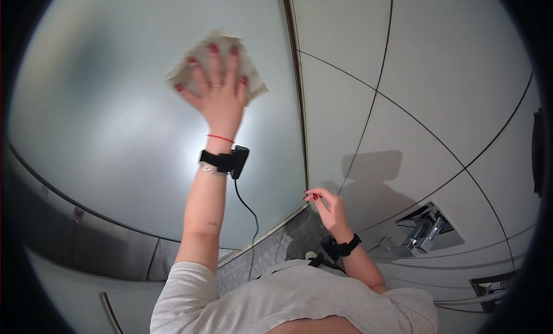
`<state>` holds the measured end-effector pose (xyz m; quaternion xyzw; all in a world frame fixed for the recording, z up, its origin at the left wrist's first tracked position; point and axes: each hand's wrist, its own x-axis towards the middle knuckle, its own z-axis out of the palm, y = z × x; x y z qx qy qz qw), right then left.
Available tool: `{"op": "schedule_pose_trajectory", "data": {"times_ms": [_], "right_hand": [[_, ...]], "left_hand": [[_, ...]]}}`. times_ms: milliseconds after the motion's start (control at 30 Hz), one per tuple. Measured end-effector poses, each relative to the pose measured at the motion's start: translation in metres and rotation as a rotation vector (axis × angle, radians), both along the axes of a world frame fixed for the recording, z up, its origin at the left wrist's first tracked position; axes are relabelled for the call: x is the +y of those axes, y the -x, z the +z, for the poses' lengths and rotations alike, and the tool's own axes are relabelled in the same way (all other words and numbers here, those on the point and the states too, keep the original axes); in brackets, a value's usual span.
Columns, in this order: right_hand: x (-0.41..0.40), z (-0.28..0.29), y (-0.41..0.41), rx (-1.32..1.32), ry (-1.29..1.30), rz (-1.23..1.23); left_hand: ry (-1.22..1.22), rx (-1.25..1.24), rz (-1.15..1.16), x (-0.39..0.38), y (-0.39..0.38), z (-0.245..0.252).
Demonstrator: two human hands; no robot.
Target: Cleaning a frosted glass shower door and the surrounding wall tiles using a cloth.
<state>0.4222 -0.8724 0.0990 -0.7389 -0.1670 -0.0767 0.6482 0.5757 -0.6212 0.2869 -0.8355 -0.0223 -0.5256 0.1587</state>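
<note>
With fingers spread, my left hand (pixel 220 87) presses a beige cloth (pixel 255 81) flat against a large frosted glass panel (pixel 129 169). The cloth's corners stick out around the fingers, and the hand is slightly blurred. A black strap with a small device and a thin cable is on that wrist, beside a red string and a silver bracelet. My right hand (pixel 328 208) hangs lower right, near the panel's bottom corner and the tiled wall (pixel 341 118). Its fingers are loosely bent, with nothing seen between them; it wears a black wrist strap too.
A dark vertical edge strip (pixel 298 87) separates the glass from the tiles. Chrome shower controls (pixel 425 234) protrude from the wall at right, with a wall niche (pixel 492 286) below them. A curved metal handle (pixel 111 312) is at lower left. Grey marble-look floor (pixel 270 247) shows below.
</note>
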Motion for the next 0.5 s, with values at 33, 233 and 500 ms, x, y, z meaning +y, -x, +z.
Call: {"op": "schedule_pose_trajectory", "data": {"times_ms": [33,233,500], "right_hand": [[-0.001,0.000,0.000,0.001,-0.007,-0.003],[-0.002,0.002,-0.001,-0.020,-0.025,0.005],[-0.018,0.006,-0.003,0.012,-0.020,0.000]], "left_hand": [[-0.070,0.029,-0.038,-0.008,-0.009,-0.015],[-0.227,0.760,-0.204,0.006,0.027,-0.181],[-0.011,0.271,0.002,0.027,0.048,-0.118]]}}
